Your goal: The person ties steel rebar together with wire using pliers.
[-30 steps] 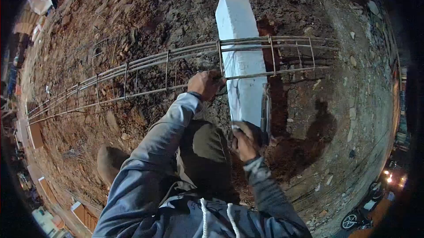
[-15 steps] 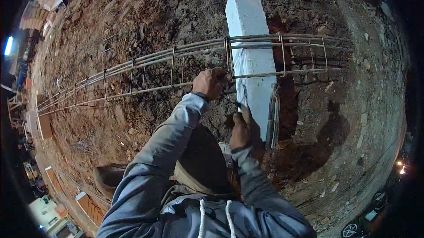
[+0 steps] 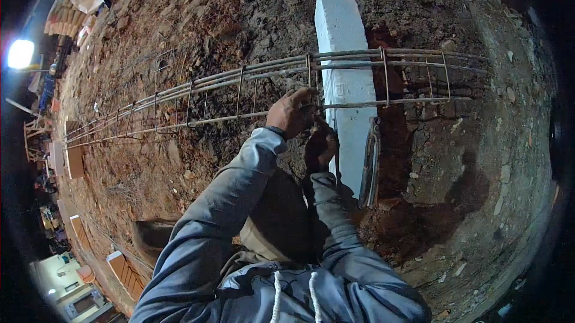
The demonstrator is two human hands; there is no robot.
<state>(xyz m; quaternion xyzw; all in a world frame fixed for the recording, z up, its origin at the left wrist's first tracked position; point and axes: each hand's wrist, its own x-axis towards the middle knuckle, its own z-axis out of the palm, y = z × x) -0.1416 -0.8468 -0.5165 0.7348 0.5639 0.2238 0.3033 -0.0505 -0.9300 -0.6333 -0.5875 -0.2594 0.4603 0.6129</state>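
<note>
Right hand up beside the left at the lower bar

Since the earlier frames, the right hand [image 3: 321, 146] has climbed from lower along the white block [image 3: 347, 53] to just under the left hand [image 3: 291, 112]. Nearest the camera: pale cords [image 3: 277, 296], grey-blue sleeves [image 3: 221, 185], a bent knee [image 3: 278, 215] below the hands.

Left fingers bent and bunched at the lower bar [image 3: 353, 105], beside a stirrup at the block's left edge; cannot tell how firmly they hold. Right fingers drawn in, mostly in shadow, tips close to the left's; cannot tell what they pinch. A thin dark strand hangs by them along the block.

Steel cage [image 3: 242, 69] runs left to right past the fingertips, its upper bars beyond them, and crosses the block. A long-handled metal tool [image 3: 370, 164] lies along the block's right side, apart from both hands.

Surface: rough brown soil [image 3: 138, 161], clods and small stones, a dark shadow at right. Farther off, by the cage's left end, tan blocks [image 3: 74, 158]; lower left, a slatted orange piece [image 3: 124, 272]. At the far left edge, a bright lamp [image 3: 21, 53]. Surroundings otherwise dark.
</note>
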